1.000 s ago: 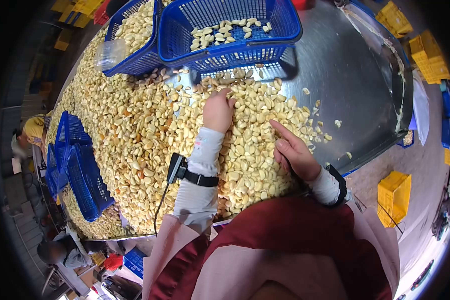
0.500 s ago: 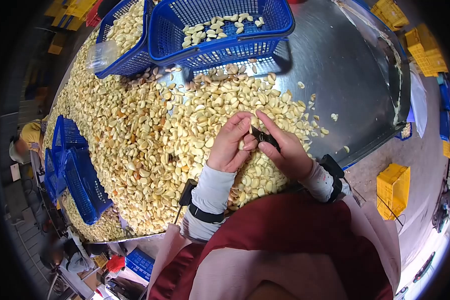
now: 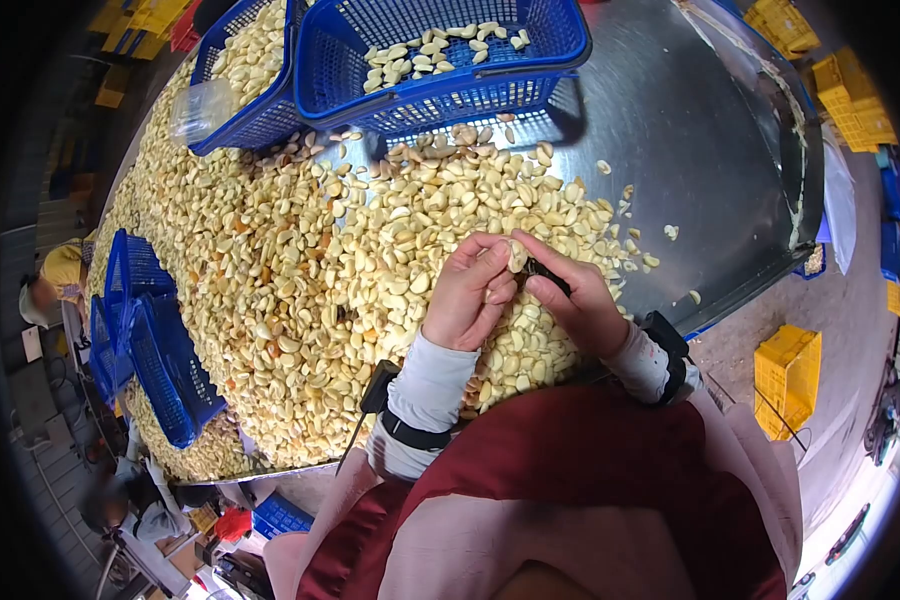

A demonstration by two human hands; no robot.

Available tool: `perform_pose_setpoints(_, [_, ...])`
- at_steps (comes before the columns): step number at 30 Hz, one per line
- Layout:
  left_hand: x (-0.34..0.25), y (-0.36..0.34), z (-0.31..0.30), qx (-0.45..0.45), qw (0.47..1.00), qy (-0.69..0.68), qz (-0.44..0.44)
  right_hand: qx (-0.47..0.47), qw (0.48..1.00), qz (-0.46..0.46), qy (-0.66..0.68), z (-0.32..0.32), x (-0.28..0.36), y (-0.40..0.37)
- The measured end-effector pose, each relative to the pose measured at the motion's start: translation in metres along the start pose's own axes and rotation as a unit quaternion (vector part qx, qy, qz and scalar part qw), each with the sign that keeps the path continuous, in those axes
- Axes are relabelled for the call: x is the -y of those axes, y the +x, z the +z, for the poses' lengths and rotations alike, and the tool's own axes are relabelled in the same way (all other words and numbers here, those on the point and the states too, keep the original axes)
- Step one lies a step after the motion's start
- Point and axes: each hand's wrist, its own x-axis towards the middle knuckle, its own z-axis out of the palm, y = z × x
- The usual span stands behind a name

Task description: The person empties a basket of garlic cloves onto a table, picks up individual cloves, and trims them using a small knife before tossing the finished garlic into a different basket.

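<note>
Pinched in the fingers of my left hand (image 3: 470,290) is a pale cashew nut (image 3: 517,256), held up near the thumb tips. My right hand (image 3: 582,305) is closed round a small black-handled tool (image 3: 550,277), probably a peeling knife; its working end is mostly hidden by the fingers and the nut. Both hands meet above a broad heap of cream-coloured cashew nuts (image 3: 370,235) on the metal table (image 3: 680,170). Beyond the hands stands a blue basket (image 3: 440,110) with some nuts on its floor.
Another blue basket (image 3: 260,118), fuller of nuts, stands at the far left with a clear plastic tub (image 3: 198,112). More blue baskets (image 3: 170,370) lean at the left edge. A yellow crate (image 3: 787,375) sits on the floor at right. Other people (image 3: 62,275) are at the left.
Both hands have dropped slightly towards me. The nut has turned to show more of its pale face, and the black tool has shifted right and is more covered by the right fingers.
</note>
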Motion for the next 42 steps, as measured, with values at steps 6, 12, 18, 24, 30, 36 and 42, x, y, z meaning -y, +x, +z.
perform_pose_setpoints(6, [0.015,0.003,-0.011,0.069,0.988,-0.135,-0.024,0.029,0.790,0.276,0.547,-0.009,0.007,-0.010])
perform_pose_setpoints(12, [-0.047,0.045,-0.030,0.001,0.958,0.240,0.155,0.021,0.829,0.295,0.474,-0.013,0.010,-0.009])
perform_pose_setpoints(18, [-0.069,0.070,-0.044,-0.137,0.548,0.765,0.309,0.076,0.886,0.271,0.368,-0.009,0.023,-0.006])
perform_pose_setpoints(24, [-0.055,0.023,-0.010,-0.029,0.987,0.157,0.024,0.076,0.921,0.289,0.249,-0.011,0.015,-0.009])
perform_pose_setpoints(30, [-0.004,-0.008,0.018,-0.075,0.997,-0.034,0.008,-0.011,0.995,0.095,-0.017,0.005,0.023,-0.006])
perform_pose_setpoints(36, [0.019,-0.017,0.022,-0.123,0.987,-0.099,0.009,-0.033,0.992,0.068,-0.103,0.004,0.032,-0.005])
perform_pose_setpoints(42, [0.029,-0.007,0.016,-0.134,0.983,-0.124,0.032,-0.021,0.906,0.267,0.329,-0.002,0.009,-0.007])
